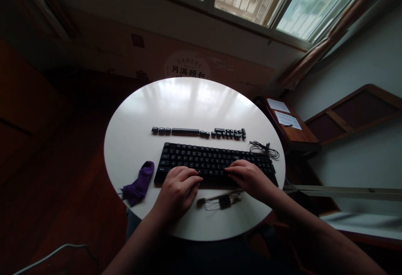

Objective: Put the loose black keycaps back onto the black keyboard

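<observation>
A black keyboard [207,157] lies on the white round table, its bottom row bare of keycaps along much of the front. My left hand [180,185] rests over its front left part, fingers bent and close together, fingertips at the lower keys. My right hand [248,176] is over the front right part, thumb and fingers pinched at the lower key rows. Whatever sits between the fingertips of either hand is too small or hidden. Behind the keyboard, loose black keycaps [229,133] stand in a row, with a long space bar [185,131] among them.
A purple cloth [140,185] lies left of the keyboard. A coiled black cable [266,149] is at its back right. Near the front of the table [188,99] lies a wire tool with a brush-like end [216,201]. Papers [287,120] rest on a wooden stand to the right.
</observation>
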`<state>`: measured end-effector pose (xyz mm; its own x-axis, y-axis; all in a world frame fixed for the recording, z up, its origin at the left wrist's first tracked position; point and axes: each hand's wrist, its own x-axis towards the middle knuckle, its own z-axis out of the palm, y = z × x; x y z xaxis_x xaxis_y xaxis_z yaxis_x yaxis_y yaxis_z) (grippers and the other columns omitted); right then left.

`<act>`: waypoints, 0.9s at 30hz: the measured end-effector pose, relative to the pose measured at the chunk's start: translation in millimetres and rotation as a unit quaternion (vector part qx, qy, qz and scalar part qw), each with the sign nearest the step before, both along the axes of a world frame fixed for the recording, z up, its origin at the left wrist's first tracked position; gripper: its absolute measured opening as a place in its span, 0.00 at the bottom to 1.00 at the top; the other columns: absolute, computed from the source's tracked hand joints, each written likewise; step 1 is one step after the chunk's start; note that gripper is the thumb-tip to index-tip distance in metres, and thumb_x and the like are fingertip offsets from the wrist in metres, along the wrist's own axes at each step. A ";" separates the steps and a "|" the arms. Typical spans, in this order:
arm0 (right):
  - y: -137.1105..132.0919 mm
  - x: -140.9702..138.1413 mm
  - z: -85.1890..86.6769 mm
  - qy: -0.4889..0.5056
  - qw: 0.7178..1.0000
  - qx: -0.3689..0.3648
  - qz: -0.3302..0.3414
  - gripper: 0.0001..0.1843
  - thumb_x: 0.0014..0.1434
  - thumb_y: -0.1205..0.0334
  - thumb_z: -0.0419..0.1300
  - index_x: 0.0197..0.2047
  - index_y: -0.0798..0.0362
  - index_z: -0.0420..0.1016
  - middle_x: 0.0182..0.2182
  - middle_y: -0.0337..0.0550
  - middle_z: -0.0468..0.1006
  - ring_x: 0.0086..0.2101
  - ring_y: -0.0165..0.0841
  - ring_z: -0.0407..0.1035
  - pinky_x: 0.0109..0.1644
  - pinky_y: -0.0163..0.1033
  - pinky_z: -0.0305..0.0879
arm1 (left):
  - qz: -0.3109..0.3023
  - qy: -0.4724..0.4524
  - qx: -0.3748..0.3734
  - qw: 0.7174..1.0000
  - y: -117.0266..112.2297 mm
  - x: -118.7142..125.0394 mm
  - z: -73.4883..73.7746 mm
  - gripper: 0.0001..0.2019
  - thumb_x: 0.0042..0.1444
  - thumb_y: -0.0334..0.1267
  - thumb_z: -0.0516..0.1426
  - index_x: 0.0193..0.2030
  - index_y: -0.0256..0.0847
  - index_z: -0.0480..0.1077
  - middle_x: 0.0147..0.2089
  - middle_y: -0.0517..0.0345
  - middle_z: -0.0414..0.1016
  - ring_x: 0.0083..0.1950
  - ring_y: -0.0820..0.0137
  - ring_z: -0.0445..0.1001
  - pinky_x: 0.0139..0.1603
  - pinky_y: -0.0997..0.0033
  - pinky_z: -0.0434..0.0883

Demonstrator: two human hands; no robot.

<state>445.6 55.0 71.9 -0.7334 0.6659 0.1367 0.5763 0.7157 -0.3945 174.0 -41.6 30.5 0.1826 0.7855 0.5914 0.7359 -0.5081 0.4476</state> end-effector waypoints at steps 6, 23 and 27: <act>-0.4 1.6 -8.2 0.028 0.999 0.024 -0.003 0.11 0.64 0.69 0.65 0.49 0.54 0.82 0.41 0.45 0.82 0.40 0.33 0.77 0.46 0.37 0.75 | 0.000 -0.005 -0.008 1.000 -0.1 -0.7 -0.5 0.08 0.66 0.32 0.56 0.44 0.41 0.78 0.46 0.52 0.80 0.48 0.61 0.75 0.53 0.54 0.71; -2.6 3.4 -19.4 0.084 0.995 0.054 0.018 0.09 0.69 0.64 0.60 0.42 0.55 0.82 0.41 0.47 0.82 0.39 0.33 0.76 0.45 0.38 0.75 | -0.003 -0.014 -0.001 1.000 0.4 -1.0 1.1 0.09 0.66 0.31 0.55 0.44 0.41 0.77 0.45 0.53 0.80 0.47 0.62 0.75 0.52 0.56 0.70; -6.1 1.6 -17.5 0.088 0.992 0.082 0.025 0.09 0.70 0.65 0.59 0.41 0.56 0.82 0.40 0.47 0.82 0.38 0.33 0.75 0.43 0.38 0.75 | -0.001 -0.012 -0.003 1.000 0.7 -0.7 1.1 0.09 0.66 0.30 0.55 0.44 0.42 0.77 0.45 0.54 0.80 0.48 0.62 0.75 0.52 0.56 0.70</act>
<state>447.1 48.9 54.4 -0.7205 0.5875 0.3684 0.4712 0.8046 -0.3615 173.3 -40.8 31.6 0.1693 0.7892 0.5904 0.7238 -0.5061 0.4689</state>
